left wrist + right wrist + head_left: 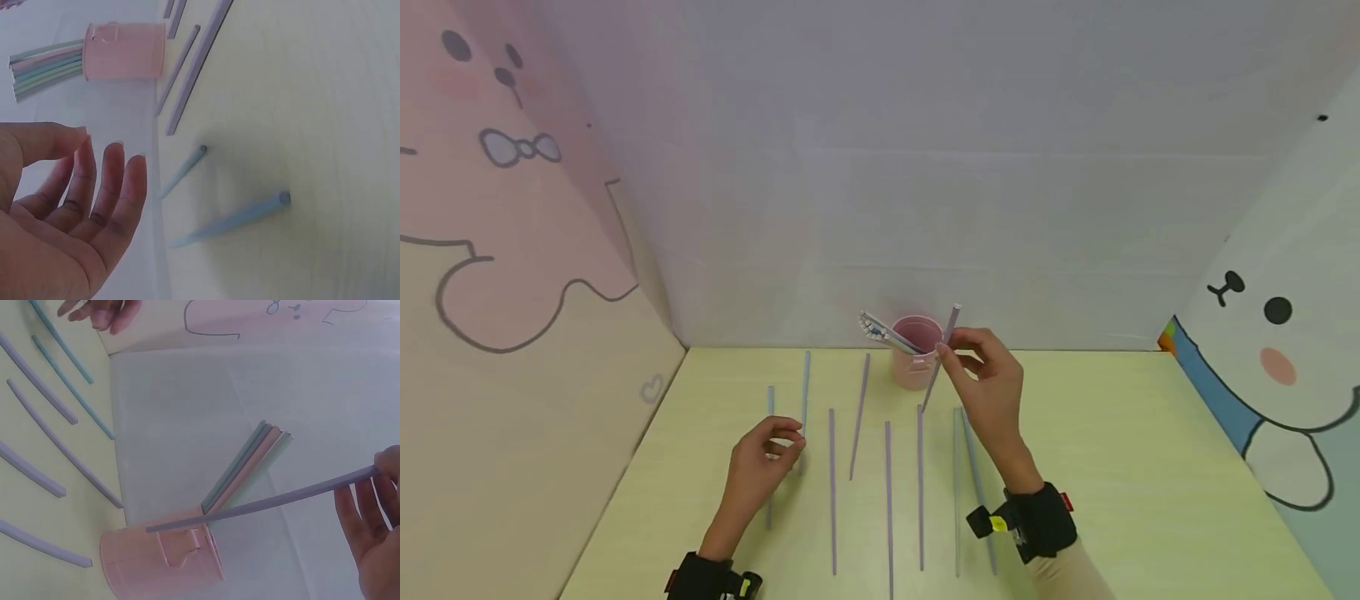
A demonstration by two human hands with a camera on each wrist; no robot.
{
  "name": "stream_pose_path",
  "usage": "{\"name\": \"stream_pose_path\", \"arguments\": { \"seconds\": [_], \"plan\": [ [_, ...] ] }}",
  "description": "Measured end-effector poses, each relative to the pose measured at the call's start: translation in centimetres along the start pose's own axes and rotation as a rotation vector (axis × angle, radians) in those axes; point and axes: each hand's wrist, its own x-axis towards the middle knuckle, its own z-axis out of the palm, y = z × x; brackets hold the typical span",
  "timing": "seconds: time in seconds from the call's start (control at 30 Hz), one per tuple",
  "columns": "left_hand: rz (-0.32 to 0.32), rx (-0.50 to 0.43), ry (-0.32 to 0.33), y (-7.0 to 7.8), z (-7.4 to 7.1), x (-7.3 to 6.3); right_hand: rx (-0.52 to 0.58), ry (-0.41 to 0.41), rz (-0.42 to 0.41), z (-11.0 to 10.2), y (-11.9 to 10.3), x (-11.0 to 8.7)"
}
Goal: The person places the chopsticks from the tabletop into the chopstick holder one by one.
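Note:
My right hand [992, 385] pinches a purple paper straw [281, 499] near its upper end, between thumb and fingertips. The straw slants in front of a small pink bucket [912, 372], its lower end outside the rim. Inside the bucket leans a bundle of pastel straws [240, 465], tilted left in the head view. My left hand [762, 458] hovers over the table's left side with thumb and forefinger tips together, holding nothing. Two blue straws [240, 219] lie beneath and beside it, apart from the fingers in the left wrist view.
Several purple straws [889, 508] lie lengthwise across the middle of the pale yellow table [1150, 467]. Two bluish straws [957, 492] lie near the right wrist. A white wall [962, 183] rises behind the bucket, with cartoon-printed panels [550, 275] at both sides.

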Motion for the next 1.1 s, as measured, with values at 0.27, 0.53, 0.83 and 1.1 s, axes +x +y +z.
{"name": "stream_pose_path", "arguments": {
  "seconds": [0.27,0.53,0.83,1.1],
  "plan": [
    [-0.164,0.184,0.036,-1.5,-1.5,-0.4,-0.071,0.059,-0.141,0.5,-1.7,2.6],
    [-0.222,0.241,0.035,-2.0,-1.8,-0.5,-0.062,0.101,-0.171,1.0,-1.1,3.3],
    [-0.224,0.366,0.026,-2.9,-2.0,-1.2,-0.008,0.095,-0.204,1.6,0.0,3.4],
    [-0.265,0.429,-0.007,-2.6,-2.4,-1.2,-0.09,0.052,-0.168,1.9,0.7,2.7]
  ]
}}
